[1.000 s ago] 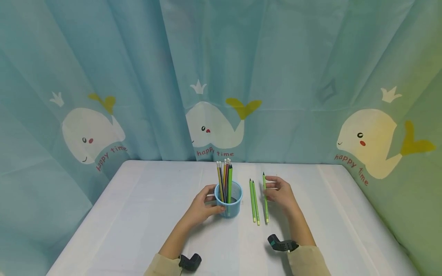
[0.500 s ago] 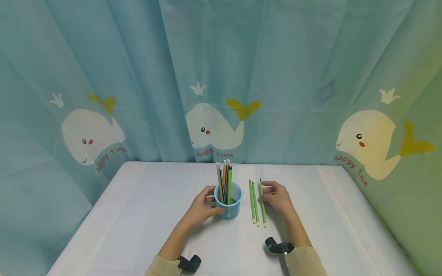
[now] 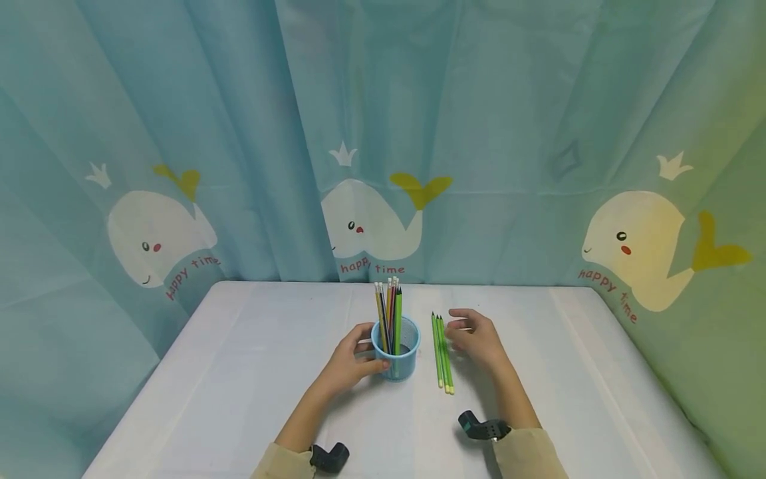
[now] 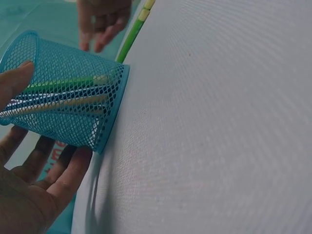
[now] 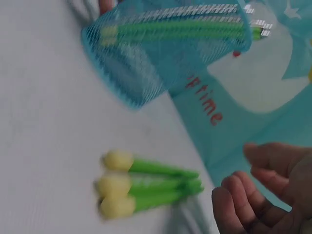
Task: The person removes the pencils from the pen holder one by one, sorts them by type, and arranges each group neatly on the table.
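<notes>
A light-blue mesh pencil cup (image 3: pixel 403 368) stands upright on the table, holding several pencils (image 3: pixel 398 319), striped ones and green. My left hand (image 3: pixel 348 364) grips it from the left, thumb near the rim and fingers round the far side. To the right of the cup, three green pencils (image 3: pixel 443 359) lie side by side, dark tips away from me, pale-yellow ends nearer. Just right of them is my right hand (image 3: pixel 481 340), fingers loosely bent with nothing between them. In the right wrist view the pencils' yellow ends (image 5: pixel 117 185) lie close together, the fingertips (image 5: pixel 226 197) near their far part.
A white cloth covers the table (image 3: pixel 239 372). Behind it hangs a blue-green curtain (image 3: pixel 514 219) printed with white whales. Each wrist wears a dark camera mount, such as the right wrist mount (image 3: pixel 481 427).
The right hand has slid the third green pencil left until it lies beside the other two, then let it go. The left hand and the cup have stayed in place.
</notes>
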Available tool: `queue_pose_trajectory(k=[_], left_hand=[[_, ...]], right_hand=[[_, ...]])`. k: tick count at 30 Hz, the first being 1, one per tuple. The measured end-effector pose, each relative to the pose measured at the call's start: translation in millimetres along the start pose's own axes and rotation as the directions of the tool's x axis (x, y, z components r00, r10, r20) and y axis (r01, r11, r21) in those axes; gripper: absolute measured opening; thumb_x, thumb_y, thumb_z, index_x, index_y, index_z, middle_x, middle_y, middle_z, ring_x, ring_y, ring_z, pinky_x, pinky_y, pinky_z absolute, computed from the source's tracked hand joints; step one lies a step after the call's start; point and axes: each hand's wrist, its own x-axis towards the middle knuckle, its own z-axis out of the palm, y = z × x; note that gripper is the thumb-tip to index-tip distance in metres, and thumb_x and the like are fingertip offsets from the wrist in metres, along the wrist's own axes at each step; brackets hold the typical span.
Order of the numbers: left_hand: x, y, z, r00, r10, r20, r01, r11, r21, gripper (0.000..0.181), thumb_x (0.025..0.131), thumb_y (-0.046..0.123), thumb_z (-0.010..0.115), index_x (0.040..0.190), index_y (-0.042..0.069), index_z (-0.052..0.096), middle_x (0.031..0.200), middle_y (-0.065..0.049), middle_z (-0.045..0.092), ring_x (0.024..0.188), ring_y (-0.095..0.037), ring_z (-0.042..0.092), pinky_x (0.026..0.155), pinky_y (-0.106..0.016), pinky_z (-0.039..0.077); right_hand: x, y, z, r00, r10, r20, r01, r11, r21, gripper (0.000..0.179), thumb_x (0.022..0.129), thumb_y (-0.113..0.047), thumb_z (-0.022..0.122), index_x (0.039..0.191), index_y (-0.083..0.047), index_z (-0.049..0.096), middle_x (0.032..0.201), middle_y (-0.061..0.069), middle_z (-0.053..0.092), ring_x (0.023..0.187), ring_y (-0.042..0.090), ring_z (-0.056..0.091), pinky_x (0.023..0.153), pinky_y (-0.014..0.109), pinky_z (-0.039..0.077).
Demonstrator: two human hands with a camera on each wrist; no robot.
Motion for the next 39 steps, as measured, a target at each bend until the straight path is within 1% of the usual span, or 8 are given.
queue_pose_trajectory(k=[3, 6, 10, 19, 25, 30, 34, 39], left_hand=[[-0.3, -0.3, -0.5, 1.000, -0.004, -0.004, 0.004, 1.000, -0.005, 0.074, 0.080, 0.011, 0.083, 0.143, 0.008, 0.045, 0.139, -0.020, 0.053, 0.127, -0.040, 0.055, 0.102, -0.046, 0.052], [-1.0, 0.9, -0.3, 1.000, 0.001, 0.005, -0.001, 1.000, -0.011, 0.074, 0.080, 0.010, 0.083, 0.143, 0.006, 0.045, 0.139, -0.021, 0.052, 0.127, -0.041, 0.055, 0.102, -0.047, 0.052], [0.1, 2.5, 0.2, 1.000, 0.006, 0.009, -0.006, 1.000, -0.012, 0.074, 0.081, 0.010, 0.083, 0.143, 0.006, 0.044, 0.140, -0.022, 0.051, 0.128, -0.042, 0.054, 0.103, -0.048, 0.051], [0.2, 2.9, 1.0, 1.000, -0.003, 0.009, 0.003, 1.000, -0.005, 0.074, 0.081, 0.010, 0.083, 0.143, 0.005, 0.044, 0.141, -0.023, 0.051, 0.128, -0.042, 0.054, 0.102, -0.048, 0.052], [0.5, 3.2, 1.3, 1.000, -0.011, -0.002, 0.011, 1.000, 0.008, 0.074, 0.081, 0.012, 0.083, 0.143, 0.007, 0.045, 0.141, -0.021, 0.052, 0.127, -0.040, 0.055, 0.102, -0.047, 0.052], [-0.1, 3.7, 1.1, 1.000, -0.007, 0.009, 0.007, 1.000, 0.012, 0.074, 0.082, 0.012, 0.082, 0.144, 0.006, 0.043, 0.142, -0.022, 0.051, 0.127, -0.042, 0.055, 0.102, -0.049, 0.051], [-1.2, 4.2, 1.2, 1.000, -0.010, 0.011, 0.010, 1.000, 0.006, 0.074, 0.082, 0.012, 0.082, 0.145, 0.006, 0.043, 0.142, -0.022, 0.050, 0.128, -0.041, 0.054, 0.103, -0.049, 0.051], [-1.1, 3.4, 0.8, 1.000, -0.004, 0.011, 0.004, 1.000, -0.009, 0.074, 0.082, 0.011, 0.082, 0.145, 0.006, 0.043, 0.142, -0.022, 0.050, 0.129, -0.042, 0.053, 0.103, -0.048, 0.051]], right_hand=[[-2.2, -12.7, 3.9, 0.997, -0.034, 0.067, 0.026, 0.992, 0.122, 0.049, 0.093, -0.016, 0.070, 0.138, -0.003, 0.054, 0.118, 0.018, 0.064, 0.098, 0.023, 0.067, 0.082, 0.036, 0.062], [-2.6, -25.5, 8.6, 0.990, -0.038, 0.139, 0.006, 0.975, 0.224, 0.051, 0.094, -0.023, 0.071, 0.138, -0.005, 0.054, 0.124, 0.019, 0.063, 0.108, 0.029, 0.065, 0.088, 0.039, 0.060], [2.0, -40.2, 14.1, 0.979, -0.041, 0.201, -0.015, 0.964, 0.266, 0.050, 0.093, -0.029, 0.072, 0.136, -0.009, 0.057, 0.129, 0.018, 0.062, 0.114, 0.033, 0.063, 0.091, 0.039, 0.059], [10.8, -55.1, 23.3, 0.958, -0.093, 0.273, 0.041, 0.981, 0.188, 0.045, 0.098, -0.024, 0.065, 0.137, -0.004, 0.055, 0.131, 0.025, 0.059, 0.112, 0.032, 0.063, 0.091, 0.042, 0.059], [15.6, -62.2, 31.8, 0.951, -0.108, 0.288, 0.078, 0.990, 0.115, 0.044, 0.098, -0.026, 0.063, 0.136, -0.005, 0.057, 0.127, 0.021, 0.062, 0.108, 0.026, 0.065, 0.091, 0.042, 0.059], [16.4, -64.8, 39.1, 0.946, -0.114, 0.303, 0.097, 0.993, 0.072, 0.040, 0.098, -0.027, 0.064, 0.133, -0.007, 0.060, 0.123, 0.015, 0.065, 0.111, 0.029, 0.064, 0.095, 0.050, 0.056], [17.1, -66.6, 44.1, 0.949, -0.102, 0.298, 0.091, 0.995, 0.050, 0.035, 0.098, -0.027, 0.064, 0.128, -0.008, 0.064, 0.121, 0.010, 0.068, 0.114, 0.032, 0.063, 0.099, 0.057, 0.052], [17.5, -67.4, 48.2, 0.955, -0.106, 0.278, 0.104, 0.994, 0.025, 0.029, 0.097, -0.027, 0.065, 0.118, -0.006, 0.067, 0.115, 0.009, 0.069, 0.111, 0.032, 0.062, 0.095, 0.054, 0.052]])
